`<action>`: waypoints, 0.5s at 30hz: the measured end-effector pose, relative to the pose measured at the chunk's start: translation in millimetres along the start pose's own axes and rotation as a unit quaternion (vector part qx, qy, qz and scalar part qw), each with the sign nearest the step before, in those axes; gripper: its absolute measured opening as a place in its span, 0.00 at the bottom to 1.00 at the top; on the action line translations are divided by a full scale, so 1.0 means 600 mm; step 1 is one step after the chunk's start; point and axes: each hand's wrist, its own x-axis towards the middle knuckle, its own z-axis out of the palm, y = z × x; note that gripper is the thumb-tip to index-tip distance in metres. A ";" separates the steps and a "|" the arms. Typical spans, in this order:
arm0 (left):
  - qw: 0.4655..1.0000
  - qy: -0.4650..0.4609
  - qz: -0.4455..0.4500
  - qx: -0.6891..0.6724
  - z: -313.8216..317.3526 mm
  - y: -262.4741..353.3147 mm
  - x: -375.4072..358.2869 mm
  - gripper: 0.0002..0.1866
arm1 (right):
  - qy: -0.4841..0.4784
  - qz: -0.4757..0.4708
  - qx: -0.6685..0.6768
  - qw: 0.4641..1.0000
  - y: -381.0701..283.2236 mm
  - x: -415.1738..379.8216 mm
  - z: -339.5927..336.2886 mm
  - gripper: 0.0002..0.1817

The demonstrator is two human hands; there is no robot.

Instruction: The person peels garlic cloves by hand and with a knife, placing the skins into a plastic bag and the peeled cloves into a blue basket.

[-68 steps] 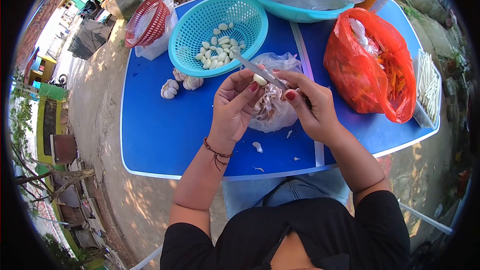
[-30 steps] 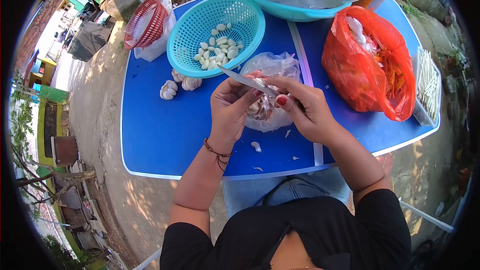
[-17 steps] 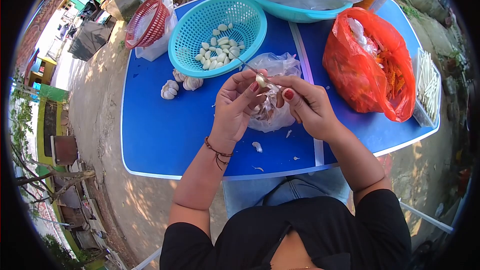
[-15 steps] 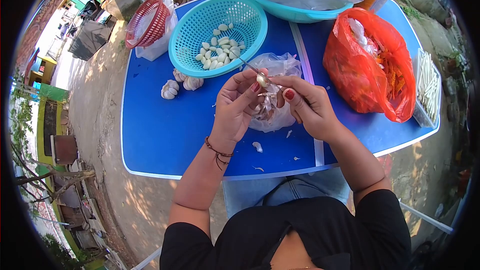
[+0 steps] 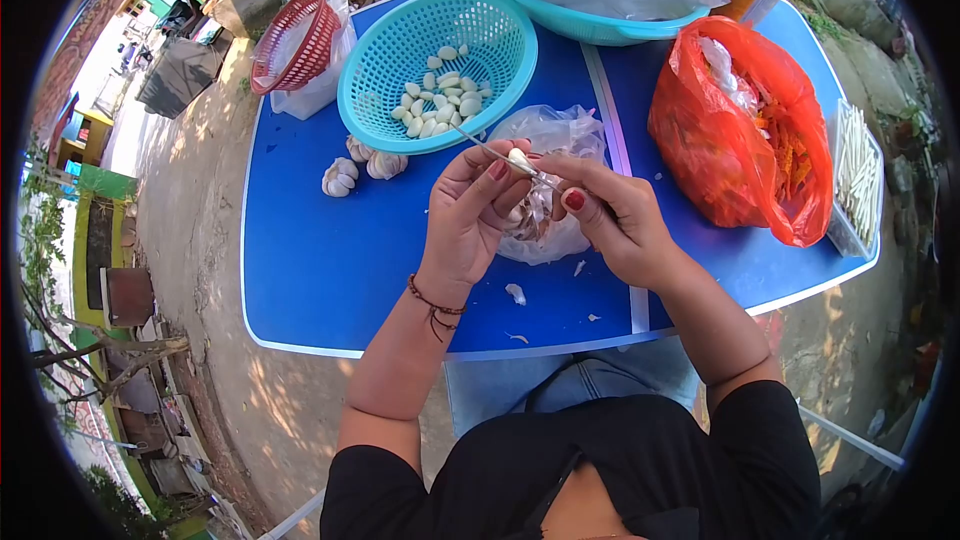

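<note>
Above the table, my left hand point(image 5: 466, 202) is closed and pinches a pale garlic clove point(image 5: 518, 160) between thumb and fingers. My right hand point(image 5: 622, 225) is closed on a small thin-bladed knife point(image 5: 478, 144), its tip pointing up and left across the clove. My right fingers hide the knife's handle. Below both hands lies a clear plastic bag point(image 5: 570, 238) with papery garlic skins in it. Past my left hand, a turquoise colander point(image 5: 385, 45) holds several peeled cloves point(image 5: 440, 110). Garlic bulbs point(image 5: 340, 178) rest on the table left of it.
The blue table point(image 5: 320, 270) has loose skin scraps near its front edge. On the right stand a red plastic bag point(image 5: 720, 170) and a box of white sticks point(image 5: 856, 175). A red basket point(image 5: 318, 35) is at the back left, a turquoise basin point(image 5: 600, 32) at the back.
The knife has swung lower and flatter, its tip now further left. The clove shows more of its pale surface, and my right fingers have shifted slightly left.
</note>
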 end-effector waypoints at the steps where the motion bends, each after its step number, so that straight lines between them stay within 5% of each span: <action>1: 1.000 0.003 -0.005 -0.013 -0.003 -0.001 0.000 0.11 | 0.001 -0.007 -0.022 1.000 0.000 0.000 0.000 0.17; 9: 1.000 0.000 0.019 0.010 -0.002 -0.008 0.000 0.12 | 0.052 -0.052 -0.080 0.994 0.014 0.000 0.004 0.16; 15: 0.999 0.000 0.037 0.033 0.004 -0.005 0.000 0.14 | 0.042 0.011 -0.069 0.997 0.002 -0.001 -0.003 0.15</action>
